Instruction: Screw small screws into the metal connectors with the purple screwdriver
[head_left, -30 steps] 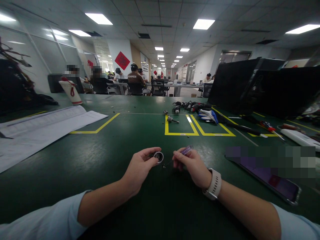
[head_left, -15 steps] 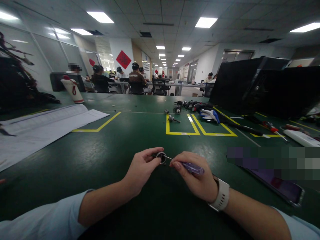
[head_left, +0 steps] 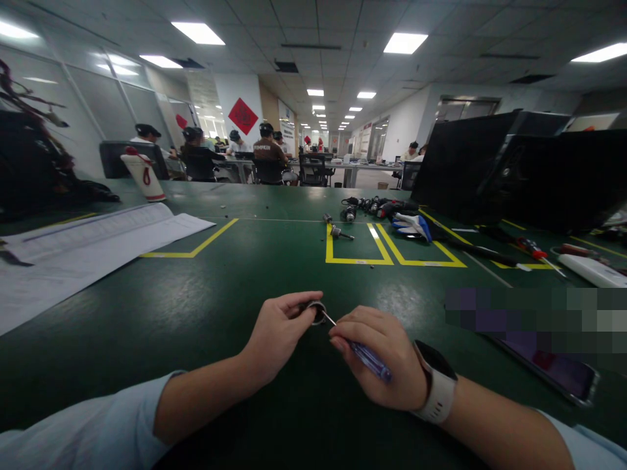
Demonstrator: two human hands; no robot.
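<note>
My left hand (head_left: 277,333) pinches a small round metal ring part (head_left: 317,312) just above the green table (head_left: 196,307). My right hand (head_left: 379,356) is closed round a small screwdriver (head_left: 365,356) with a clear purple handle. Its thin metal shaft points up and left, and the tip rests in the ring part. A white watch sits on my right wrist. Both hands are close together near the table's front middle.
Large white paper sheets (head_left: 73,245) lie at the left. Yellow tape boxes (head_left: 360,251) mark the table ahead, with small metal parts (head_left: 337,230), tools and a blue-white glove (head_left: 411,225) behind them. A phone (head_left: 548,362) lies at the right. Black monitors (head_left: 514,170) stand far right. Other people sit at distant desks.
My right hand turned the screwdriver from upright to pointing at the ring, put its tip into the part, then dropped lower and nearer to me. My left hand stayed put.
</note>
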